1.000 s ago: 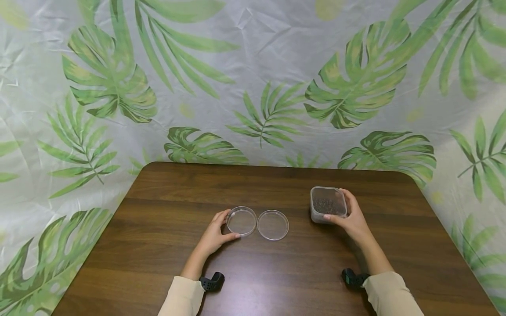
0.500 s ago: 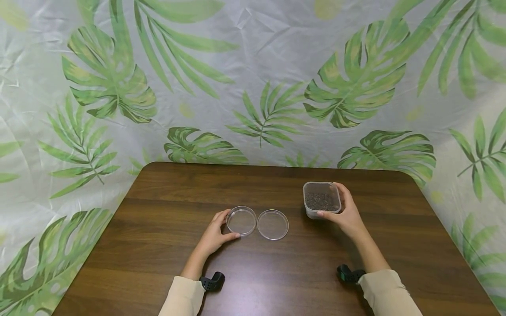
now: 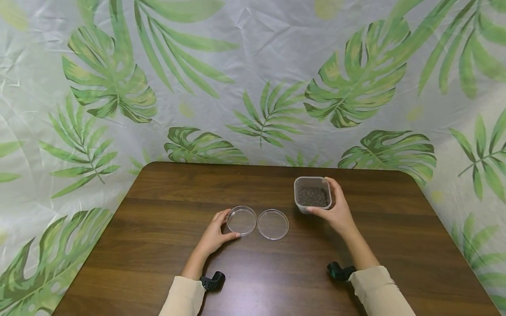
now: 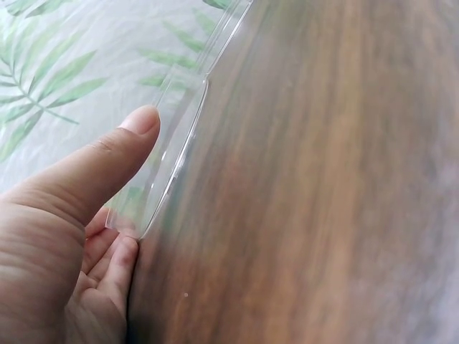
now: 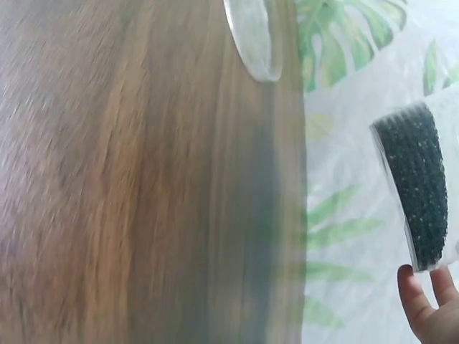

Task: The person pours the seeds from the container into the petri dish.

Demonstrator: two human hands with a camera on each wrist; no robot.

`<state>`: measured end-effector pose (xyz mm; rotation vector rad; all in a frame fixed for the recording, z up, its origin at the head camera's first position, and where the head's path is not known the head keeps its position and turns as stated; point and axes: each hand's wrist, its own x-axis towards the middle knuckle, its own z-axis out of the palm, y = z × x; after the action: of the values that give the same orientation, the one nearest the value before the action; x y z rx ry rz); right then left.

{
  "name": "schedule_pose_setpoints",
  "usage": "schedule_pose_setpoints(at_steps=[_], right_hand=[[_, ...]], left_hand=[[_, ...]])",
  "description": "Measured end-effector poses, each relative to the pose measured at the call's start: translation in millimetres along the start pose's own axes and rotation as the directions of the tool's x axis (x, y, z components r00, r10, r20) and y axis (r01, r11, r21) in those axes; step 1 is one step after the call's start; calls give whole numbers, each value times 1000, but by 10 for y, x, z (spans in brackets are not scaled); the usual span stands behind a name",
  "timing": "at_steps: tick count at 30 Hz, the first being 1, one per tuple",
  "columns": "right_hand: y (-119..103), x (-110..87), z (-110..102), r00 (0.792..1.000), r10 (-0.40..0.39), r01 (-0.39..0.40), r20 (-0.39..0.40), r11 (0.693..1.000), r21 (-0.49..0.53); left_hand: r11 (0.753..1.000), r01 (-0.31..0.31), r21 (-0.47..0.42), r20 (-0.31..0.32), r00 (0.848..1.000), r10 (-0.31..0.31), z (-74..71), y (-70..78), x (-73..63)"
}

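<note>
My left hand (image 3: 215,235) holds a clear round petri dish (image 3: 241,220) by its side, thumb at the near edge and fingers at the far-left edge. In the left wrist view the thumb and fingertips frame the dish (image 4: 172,158), which sits on the table. Close to its right lies a second clear round dish part (image 3: 272,224). My right hand (image 3: 337,211) grips a square clear plastic container (image 3: 302,209) across its right side. Dark, soil-like grains (image 3: 312,196) partly fill it. In the right wrist view the container's dark contents (image 5: 414,183) show through its wall, raised above the table.
The brown wooden table (image 3: 253,276) has rounded far corners. Behind it hangs a pale cloth (image 3: 269,61) printed with green leaves. Black camera bands (image 3: 213,281) sit on both wrists, below light sleeves (image 3: 182,296).
My right hand has carried the container of dark grains leftward and slightly away, nearer the two dish parts. The left hand and the dishes stay put.
</note>
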<state>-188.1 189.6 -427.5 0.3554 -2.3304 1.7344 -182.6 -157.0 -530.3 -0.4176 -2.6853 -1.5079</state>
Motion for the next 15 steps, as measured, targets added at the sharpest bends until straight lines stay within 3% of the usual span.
schedule_pose_setpoints(at_steps=[9, 15], right_hand=[[-31, 37, 168, 998, -68, 67, 14, 998, 15], [-4, 52, 293, 994, -105, 106, 4, 994, -33]], left_hand=[[1000, 5, 3, -2, 1000, -5, -2, 24, 1], [1000, 15, 7, 3, 1000, -15, -2, 23, 1]])
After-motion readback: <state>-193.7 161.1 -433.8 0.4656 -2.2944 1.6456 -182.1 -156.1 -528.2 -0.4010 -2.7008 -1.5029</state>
